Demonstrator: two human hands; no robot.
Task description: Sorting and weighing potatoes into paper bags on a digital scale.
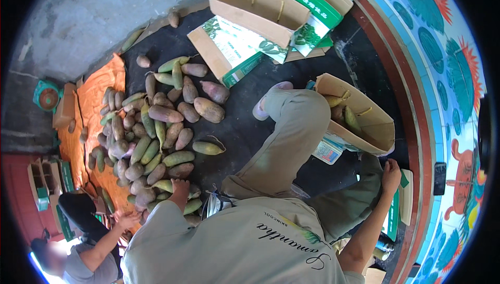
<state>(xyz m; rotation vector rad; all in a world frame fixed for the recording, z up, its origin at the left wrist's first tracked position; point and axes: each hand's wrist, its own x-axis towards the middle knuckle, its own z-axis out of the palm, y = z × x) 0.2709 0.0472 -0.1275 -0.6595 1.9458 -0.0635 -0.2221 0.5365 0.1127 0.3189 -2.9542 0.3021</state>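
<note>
My left hand [179,192] rests at the near edge of a big heap of root vegetables, its fingers stretched over them beside a green radish [163,185]. Long green radishes [178,158] and stout reddish-purple roots [165,113] lie mixed in the heap. My right hand [391,175] is by my right knee, fingers curled, with nothing visible in them. Just beyond that knee stands an open cardboard carton [376,127], tilted in view, with several green radishes [352,121] inside and cord loops at its sides.
Another open carton [255,10] and stacked green-and-white boxes [312,2] stand at the far side on black sheeting [242,112]. Orange cloth [99,122] lies under the heap's left side. A co-worker [94,255] is at lower left, a hand near the heap. A painted tiled wall [442,39] bounds the right.
</note>
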